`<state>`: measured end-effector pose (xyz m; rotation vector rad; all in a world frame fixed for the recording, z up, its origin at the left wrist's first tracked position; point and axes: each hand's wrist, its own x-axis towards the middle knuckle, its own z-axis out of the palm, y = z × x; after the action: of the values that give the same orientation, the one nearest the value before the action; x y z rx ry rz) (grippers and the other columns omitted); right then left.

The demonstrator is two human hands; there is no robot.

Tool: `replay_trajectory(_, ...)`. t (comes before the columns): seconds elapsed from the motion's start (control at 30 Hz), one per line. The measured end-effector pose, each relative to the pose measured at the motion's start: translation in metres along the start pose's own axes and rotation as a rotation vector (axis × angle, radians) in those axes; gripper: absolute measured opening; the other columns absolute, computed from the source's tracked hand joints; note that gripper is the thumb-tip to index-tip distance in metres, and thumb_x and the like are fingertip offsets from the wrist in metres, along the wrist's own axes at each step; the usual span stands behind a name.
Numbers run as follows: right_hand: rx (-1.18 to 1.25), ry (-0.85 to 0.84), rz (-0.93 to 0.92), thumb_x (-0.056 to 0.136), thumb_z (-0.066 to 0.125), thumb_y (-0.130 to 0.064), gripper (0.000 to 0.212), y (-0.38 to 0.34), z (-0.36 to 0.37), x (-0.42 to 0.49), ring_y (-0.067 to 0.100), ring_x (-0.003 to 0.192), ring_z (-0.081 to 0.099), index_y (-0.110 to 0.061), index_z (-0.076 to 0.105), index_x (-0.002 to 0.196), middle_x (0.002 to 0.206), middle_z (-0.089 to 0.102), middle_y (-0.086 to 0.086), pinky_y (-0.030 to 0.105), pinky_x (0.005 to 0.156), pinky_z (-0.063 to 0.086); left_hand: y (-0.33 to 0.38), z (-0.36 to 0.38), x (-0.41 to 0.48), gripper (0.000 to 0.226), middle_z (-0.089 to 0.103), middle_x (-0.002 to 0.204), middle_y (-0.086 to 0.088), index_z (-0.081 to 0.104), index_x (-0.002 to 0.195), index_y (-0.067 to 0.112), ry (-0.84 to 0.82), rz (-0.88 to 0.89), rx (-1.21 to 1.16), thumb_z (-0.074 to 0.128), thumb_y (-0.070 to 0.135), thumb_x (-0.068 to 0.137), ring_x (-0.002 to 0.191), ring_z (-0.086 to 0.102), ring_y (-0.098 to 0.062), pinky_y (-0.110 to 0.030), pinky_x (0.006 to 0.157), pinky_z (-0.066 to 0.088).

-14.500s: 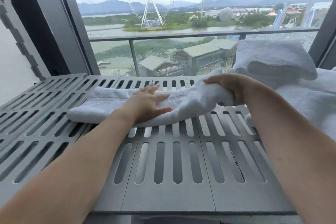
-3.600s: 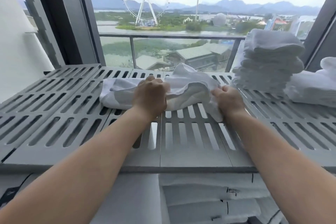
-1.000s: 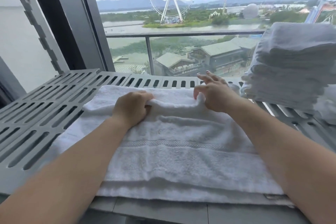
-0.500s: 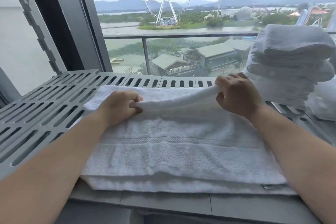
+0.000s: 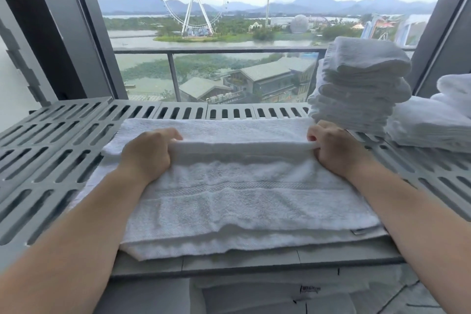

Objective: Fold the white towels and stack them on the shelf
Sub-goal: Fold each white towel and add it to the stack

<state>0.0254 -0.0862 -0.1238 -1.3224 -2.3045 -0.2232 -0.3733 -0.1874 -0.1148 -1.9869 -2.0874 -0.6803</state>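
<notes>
White towel (image 5: 229,199) is now taut along its twelve o'clock ridge, left hand (image 5: 146,153) and right hand (image 5: 334,148) slid apart, fingers (image 5: 171,134) pinching it, so the next fold looks ready.

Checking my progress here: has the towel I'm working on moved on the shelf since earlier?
Yes. The towel, then bunched at the back of the shelf, now lies spread toward you, reaching its front edge.

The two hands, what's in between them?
In the head view, a raised fold of the white towel stretches from the left hand to the right hand; both pinch it.
</notes>
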Motion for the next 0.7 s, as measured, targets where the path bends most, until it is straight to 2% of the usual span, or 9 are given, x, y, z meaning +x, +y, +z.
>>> replay_trajectory(0.07, 0.006, 0.038, 0.061, 0.081, 0.051, 0.005, 0.021, 0.002, 0.002, -0.005, 0.028, 0.087, 0.055, -0.012, 0.061, 0.086, 0.086, 0.058, 0.006, 0.031, 0.07, 0.038, -0.002, -0.002, -0.001, 0.049, 0.068, 0.076, 0.001, 0.076, 0.097, 0.029, 0.015, -0.048, 0.058, 0.046, -0.008, 0.083, 0.071, 0.06, -0.023, -0.032, 0.06, 0.044)
replay_trajectory(0.13, 0.016, 0.116, 0.104, 0.082, 0.051, 0.005, 0.023, 0.002, 0.002, -0.01, 0.03, 0.087, 0.059, -0.011, 0.067, 0.086, 0.086, 0.065, 0.009, 0.035, 0.072, 0.046, -0.001, -0.005, -0.003, 0.053, 0.071, 0.074, -0.002, 0.08, 0.092, 0.028, 0.072, -0.069, 0.082, 0.048, -0.011, 0.078, 0.069, 0.061, -0.027, -0.032, 0.059, 0.041)
replay_trajectory(0.2, 0.005, 0.186, 0.138, 0.08, 0.053, 0.003, 0.025, 0.003, 0.001, -0.013, 0.034, 0.086, 0.062, -0.012, 0.072, 0.085, 0.085, 0.069, 0.012, 0.042, 0.075, 0.053, 0.0, -0.006, -0.005, 0.053, 0.078, 0.087, -0.007, 0.081, 0.099, 0.026, 0.194, -0.035, 0.095, 0.051, -0.013, 0.078, 0.078, 0.067, -0.033, -0.036, 0.062, 0.048)
replay_trajectory(0.27, 0.003, 0.194, 0.18, 0.078, 0.054, 0.004, 0.028, 0.002, 0.0, -0.014, 0.036, 0.084, 0.064, -0.014, 0.075, 0.085, 0.084, 0.069, 0.014, 0.044, 0.076, 0.055, 0.003, -0.008, -0.006, 0.049, 0.079, 0.1, -0.008, 0.081, 0.102, 0.021, 0.256, -0.013, 0.091, 0.053, -0.011, 0.079, 0.092, 0.071, -0.036, -0.042, 0.073, 0.057)
replay_trajectory(0.3, 0.001, 0.196, 0.192, 0.076, 0.055, 0.005, 0.029, 0.002, 0.0, -0.014, 0.036, 0.083, 0.065, -0.014, 0.076, 0.084, 0.084, 0.069, 0.015, 0.044, 0.076, 0.055, 0.004, -0.007, -0.007, 0.046, 0.079, 0.099, -0.008, 0.081, 0.1, 0.02, 0.231, -0.019, 0.099, 0.053, -0.01, 0.079, 0.092, 0.071, -0.036, -0.042, 0.074, 0.057)
replay_trajectory(0.4, -0.006, 0.193, 0.183, 0.073, 0.058, 0.007, 0.027, -0.001, 0.0, -0.015, 0.035, 0.08, 0.065, -0.013, 0.076, 0.078, 0.08, 0.069, 0.013, 0.043, 0.074, 0.055, 0.004, -0.005, -0.008, 0.04, 0.077, 0.084, -0.006, 0.081, 0.086, 0.021, 0.083, -0.086, 0.145, 0.052, -0.005, 0.077, 0.079, 0.066, -0.033, -0.034, 0.065, 0.049)
replay_trajectory(0.5, -0.007, 0.212, 0.175, 0.073, 0.059, 0.008, 0.026, -0.002, -0.001, -0.015, 0.034, 0.079, 0.064, -0.012, 0.073, 0.066, 0.071, 0.068, 0.009, 0.04, 0.069, 0.054, 0.003, -0.008, -0.006, 0.037, 0.077, 0.082, -0.001, 0.078, 0.075, 0.02, 0.114, -0.097, 0.11, 0.05, -0.004, 0.078, 0.077, 0.066, -0.029, -0.036, 0.066, 0.053)
replay_trajectory(0.6, -0.002, 0.211, 0.197, 0.075, 0.055, 0.004, 0.023, -0.006, -0.002, -0.015, 0.034, 0.08, 0.061, -0.01, 0.07, 0.064, 0.07, 0.066, 0.009, 0.039, 0.067, 0.052, 0.0, -0.01, -0.009, 0.035, 0.075, 0.076, 0.004, 0.067, 0.059, 0.021, 0.162, -0.145, 0.036, 0.05, -0.001, 0.079, 0.074, 0.068, -0.024, -0.038, 0.067, 0.058)
replay_trajectory(0.7, 0.033, 0.213, 0.106, 0.076, 0.049, -0.005, 0.023, -0.016, -0.005, -0.016, 0.033, 0.078, 0.06, -0.009, 0.07, 0.066, 0.069, 0.065, 0.009, 0.037, 0.069, 0.05, 0.003, -0.009, -0.012, 0.032, 0.07, 0.068, 0.001, 0.067, 0.058, 0.018, 0.083, -0.226, 0.058, 0.045, 0.0, 0.074, 0.068, 0.064, -0.025, -0.037, 0.064, 0.056)
